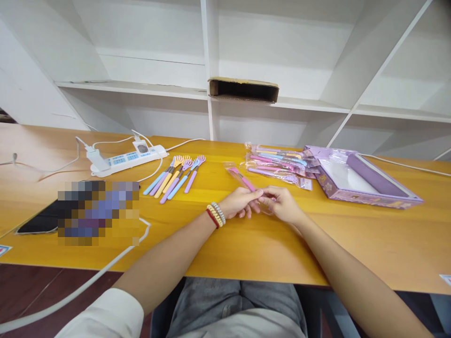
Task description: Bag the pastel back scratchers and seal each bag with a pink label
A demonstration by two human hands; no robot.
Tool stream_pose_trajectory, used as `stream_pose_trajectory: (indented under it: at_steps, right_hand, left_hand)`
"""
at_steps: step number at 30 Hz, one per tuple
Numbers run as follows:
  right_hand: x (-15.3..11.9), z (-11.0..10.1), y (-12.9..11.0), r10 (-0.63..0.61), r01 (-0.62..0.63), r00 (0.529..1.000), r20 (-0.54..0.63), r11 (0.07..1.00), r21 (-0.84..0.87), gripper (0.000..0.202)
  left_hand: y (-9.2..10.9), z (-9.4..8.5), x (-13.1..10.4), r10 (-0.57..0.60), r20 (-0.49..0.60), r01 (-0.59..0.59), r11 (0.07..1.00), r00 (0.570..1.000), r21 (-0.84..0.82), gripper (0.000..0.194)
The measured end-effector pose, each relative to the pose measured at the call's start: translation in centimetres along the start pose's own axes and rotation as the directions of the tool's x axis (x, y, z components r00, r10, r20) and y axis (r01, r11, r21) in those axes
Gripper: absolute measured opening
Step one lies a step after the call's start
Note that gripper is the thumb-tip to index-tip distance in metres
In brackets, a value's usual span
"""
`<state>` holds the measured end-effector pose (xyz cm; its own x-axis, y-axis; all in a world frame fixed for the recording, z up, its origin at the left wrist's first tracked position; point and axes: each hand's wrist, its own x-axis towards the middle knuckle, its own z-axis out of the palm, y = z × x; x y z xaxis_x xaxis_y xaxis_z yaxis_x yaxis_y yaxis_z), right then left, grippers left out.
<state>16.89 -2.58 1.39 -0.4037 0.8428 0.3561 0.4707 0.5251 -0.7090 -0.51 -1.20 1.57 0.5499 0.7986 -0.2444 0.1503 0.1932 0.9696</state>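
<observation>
Both of my hands are on a pink back scratcher (244, 178) in a clear plastic sleeve, held slanting above the table. My left hand (241, 202), with coiled bands at the wrist, pinches its handle. At the sleeve's lower end, my right hand (282, 203) has its fingers closed on the plastic. Several unwrapped back scratchers (179, 177) in blue, purple and yellow lie fanned out to the left. Beyond my right hand lies a pile of back scratchers in clear sleeves (278, 164), partly against a purple box.
The purple open box (380, 199) stands at the right with clear plastic inside. A white power strip (128, 160) with plugs and cables lies at the back left, near a black phone-like item (38, 218) and a blurred patch. A cardboard box (244, 91) sits on the white shelf (310, 104).
</observation>
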Motion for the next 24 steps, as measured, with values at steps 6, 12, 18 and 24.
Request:
stream_pose_trajectory:
  at_steps: [6, 12, 18, 24]
  right_hand:
    - [0.1, 0.2, 0.5, 0.03, -0.03, 1.0, -0.002, 1.0, 0.004, 0.022]
    - [0.1, 0.4, 0.8, 0.019, -0.018, 1.0, 0.022, 0.999, -0.031, 0.027]
    - [0.0, 0.7, 0.6, -0.042, 0.063, 0.99, 0.133, 0.985, -0.159, 0.024]
    - [0.0, 0.8, 0.6, -0.074, 0.125, 0.973, 0.22, 0.966, -0.227, 0.019]
  left_hand:
    - [0.9, -0.1, -1.0, -0.239, -0.019, 0.238, 0.946, 0.971, 0.219, 0.067]
    - [1.3, -1.6, -0.9, 0.364, -0.411, 0.039, 0.707, 0.836, 0.706, 0.059]
    - [0.3, -2.5, -0.2, 0.678, -0.2, -0.124, 0.398, 0.707, 0.909, 0.019]
    - [-1.1, -2.9, 0.8, 0.628, 0.048, -0.266, 0.258, 0.777, 0.929, 0.02]
